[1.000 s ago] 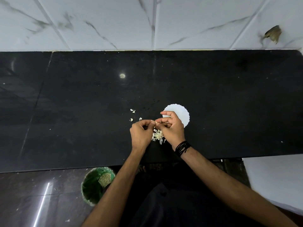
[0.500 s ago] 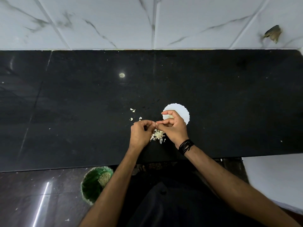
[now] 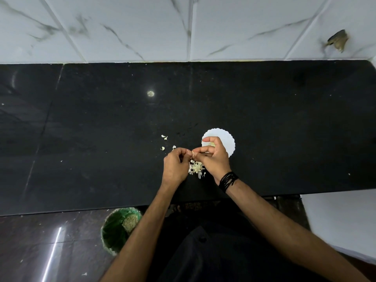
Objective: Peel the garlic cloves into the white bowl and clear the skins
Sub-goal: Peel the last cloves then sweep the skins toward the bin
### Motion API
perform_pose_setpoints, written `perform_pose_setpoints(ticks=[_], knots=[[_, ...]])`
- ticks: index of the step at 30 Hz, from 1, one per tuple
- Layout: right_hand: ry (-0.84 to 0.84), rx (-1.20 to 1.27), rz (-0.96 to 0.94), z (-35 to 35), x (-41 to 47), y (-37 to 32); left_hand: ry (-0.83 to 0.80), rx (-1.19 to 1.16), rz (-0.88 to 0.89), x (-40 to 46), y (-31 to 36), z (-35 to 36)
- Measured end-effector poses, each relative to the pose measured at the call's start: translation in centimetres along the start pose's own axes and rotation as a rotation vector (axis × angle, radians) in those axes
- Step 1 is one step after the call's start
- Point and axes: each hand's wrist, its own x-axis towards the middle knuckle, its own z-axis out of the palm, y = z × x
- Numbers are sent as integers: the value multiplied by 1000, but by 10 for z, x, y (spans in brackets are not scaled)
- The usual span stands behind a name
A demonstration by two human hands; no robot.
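Both hands meet over the black surface (image 3: 264, 123), fingertips pinched together on a small garlic clove (image 3: 192, 153) held between them. The left hand (image 3: 176, 164) curls its fingers and thumb round the clove's near end, while the right hand (image 3: 211, 157) nips at it with thumb and forefinger, seemingly pulling skin away; the clove is too small and too covered to tell which way its long axis runs. Directly under the hands lies the pile of skins (image 3: 195, 168), with a few stray flakes (image 3: 164, 137) off to the left on the surface. The white bowl (image 3: 225, 140) sits just beyond the right hand, away from the person and slightly rightward, so the right hand is much the nearer and would probably drop the peeled clove with a short forward reach. A green bin (image 3: 120, 228) stands on the floor below the surface edge, on the left-hand side, the likely place for the skins.
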Motion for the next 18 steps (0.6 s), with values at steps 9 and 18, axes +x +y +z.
perform_pose_setpoints(ticks=[9, 18], knots=[[-53, 63, 56, -3, 0, 5, -19, 171, 133, 3, 1, 0], [-19, -117, -6, -8, -1, 6, 34, 152, 96, 6, 1, -1]])
